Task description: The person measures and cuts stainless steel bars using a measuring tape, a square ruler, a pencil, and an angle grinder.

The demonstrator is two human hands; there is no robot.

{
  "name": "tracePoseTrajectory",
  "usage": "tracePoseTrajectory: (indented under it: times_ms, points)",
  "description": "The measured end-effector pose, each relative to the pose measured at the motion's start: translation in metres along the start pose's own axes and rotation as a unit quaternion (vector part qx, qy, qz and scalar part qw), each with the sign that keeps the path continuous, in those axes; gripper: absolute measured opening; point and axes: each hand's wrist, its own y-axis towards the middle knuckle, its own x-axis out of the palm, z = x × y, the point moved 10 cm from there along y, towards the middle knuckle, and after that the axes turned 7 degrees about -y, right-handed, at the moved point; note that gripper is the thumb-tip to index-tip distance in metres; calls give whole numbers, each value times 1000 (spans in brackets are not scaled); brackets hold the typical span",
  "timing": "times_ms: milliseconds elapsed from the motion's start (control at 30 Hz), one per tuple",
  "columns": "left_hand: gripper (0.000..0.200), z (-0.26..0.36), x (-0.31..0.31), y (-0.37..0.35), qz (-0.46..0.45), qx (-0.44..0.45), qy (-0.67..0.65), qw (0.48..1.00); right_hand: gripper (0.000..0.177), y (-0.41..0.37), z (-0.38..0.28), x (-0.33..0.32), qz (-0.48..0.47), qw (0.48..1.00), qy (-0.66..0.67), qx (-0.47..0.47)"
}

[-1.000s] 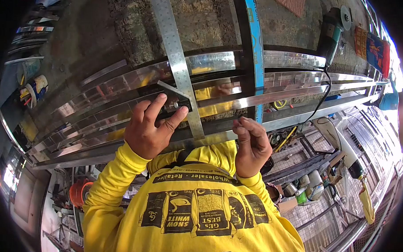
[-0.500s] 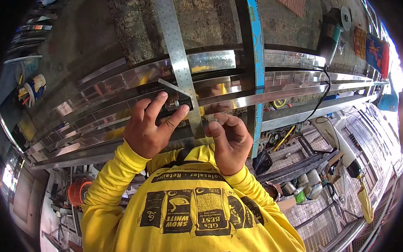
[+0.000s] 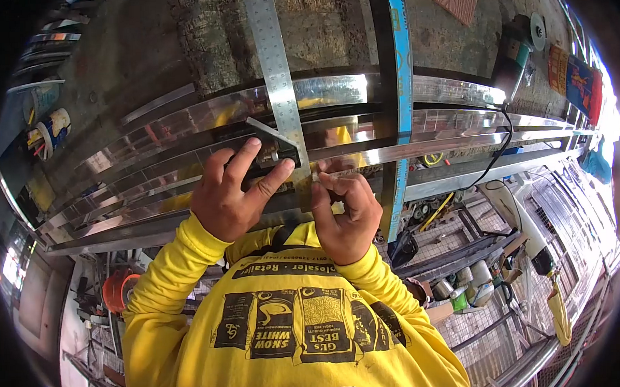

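While left hand [image 3: 231, 196] stays spread on the square [image 3: 282, 92], right hand [image 3: 348, 216], fingers pinched, has reached it.

The steel square [image 3: 279, 78] is matt silver with rows of fine dark graduation marks. The polished bars [image 3: 185, 129] beneath it are mirror-bright silver streaked with yellow and dark reflections, and a bright blue strip [image 3: 402, 67] with a black edge crosses them on a mottled grey-brown bench [image 3: 148, 56]. The shirt [image 3: 191, 313] is vivid yellow with black printed panels and lettering, the grinder [image 3: 517, 50] is black with a teal-green body and a black cable [image 3: 503, 142], and a red-and-blue cloth [image 3: 579, 75] lies beside it.
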Motion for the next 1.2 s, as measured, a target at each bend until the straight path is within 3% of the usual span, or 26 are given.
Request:
tracePoseTrajectory:
  times_ms: [333,733,933,1200]
  points:
    - [58,0,0,0,-3,-1,1,1000,25,-2,-20,2,2,993,-106,-52]
    - [59,0,0,1,-14,-9,1,1000,25,19,-34,9,6,991,-117,-70]
    - [59,-1,0,0,-3,1,12,1000,27,3,-21,10,-52,990,-135,0]
    - [57,0,0,2,-7,-1,10,1000,23,19,-34,11,-6,990,-128,-64]
